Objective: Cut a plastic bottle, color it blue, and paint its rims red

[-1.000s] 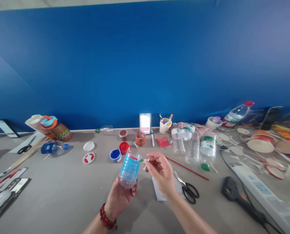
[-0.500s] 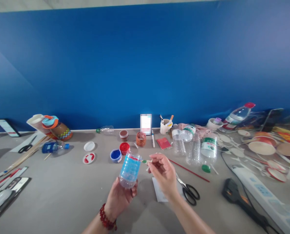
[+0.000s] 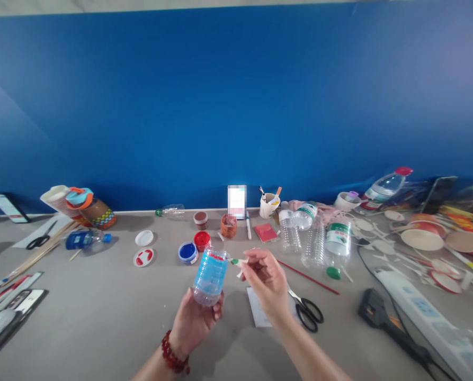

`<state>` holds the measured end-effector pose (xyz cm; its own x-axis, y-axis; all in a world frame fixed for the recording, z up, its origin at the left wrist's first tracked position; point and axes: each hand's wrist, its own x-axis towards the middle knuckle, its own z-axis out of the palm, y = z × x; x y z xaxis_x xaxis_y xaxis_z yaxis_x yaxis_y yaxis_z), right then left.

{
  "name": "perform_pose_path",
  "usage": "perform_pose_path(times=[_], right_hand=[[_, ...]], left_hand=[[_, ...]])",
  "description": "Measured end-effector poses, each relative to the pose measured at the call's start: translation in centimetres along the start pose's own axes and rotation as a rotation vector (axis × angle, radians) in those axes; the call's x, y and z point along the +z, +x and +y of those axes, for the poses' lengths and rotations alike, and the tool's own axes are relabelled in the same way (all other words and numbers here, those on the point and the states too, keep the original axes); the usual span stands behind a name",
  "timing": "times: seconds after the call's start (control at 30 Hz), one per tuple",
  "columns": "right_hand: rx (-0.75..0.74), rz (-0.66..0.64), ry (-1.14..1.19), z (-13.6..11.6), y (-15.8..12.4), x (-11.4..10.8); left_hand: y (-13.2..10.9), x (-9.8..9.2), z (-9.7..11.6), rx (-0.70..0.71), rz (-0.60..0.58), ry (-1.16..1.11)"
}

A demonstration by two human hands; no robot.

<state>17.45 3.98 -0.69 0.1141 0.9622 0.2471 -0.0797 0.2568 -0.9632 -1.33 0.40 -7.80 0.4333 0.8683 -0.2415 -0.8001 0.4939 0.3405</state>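
Note:
My left hand (image 3: 194, 320) is wrapped round the lower part of a cut clear plastic bottle (image 3: 210, 278), tilted slightly. A blue band covers its middle, and red paint marks run along the upper edge of the blue. My right hand (image 3: 266, 278) pinches a small white-and-green piece (image 3: 239, 262) with a thin tip; its exact kind is unclear. That tip is close to the bottle's upper right side. Just beyond the bottle stand open jars of red paint (image 3: 202, 240) and blue paint (image 3: 187, 252).
Black-handled scissors (image 3: 310, 313) and a white paper (image 3: 257, 308) lie by my right forearm, with a red stick (image 3: 311, 279) beyond. A glue gun (image 3: 391, 323) and a power strip (image 3: 422, 312) are at right. Plastic bottles (image 3: 314, 241) stand behind; jar lids (image 3: 144, 257) are at left.
The red marks on the bottle show more plainly, and the tip in my right hand has drawn slightly right, away from them. The whole view has shifted a little.

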Motion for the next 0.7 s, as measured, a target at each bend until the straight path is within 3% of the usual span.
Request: perform_pose_path(times=[0.7], right_hand=[[0.001,-0.022,0.027,0.22,-0.30,0.31]], left_hand=[[-0.21,-0.41,0.16,-0.040,-0.059,-0.077]])
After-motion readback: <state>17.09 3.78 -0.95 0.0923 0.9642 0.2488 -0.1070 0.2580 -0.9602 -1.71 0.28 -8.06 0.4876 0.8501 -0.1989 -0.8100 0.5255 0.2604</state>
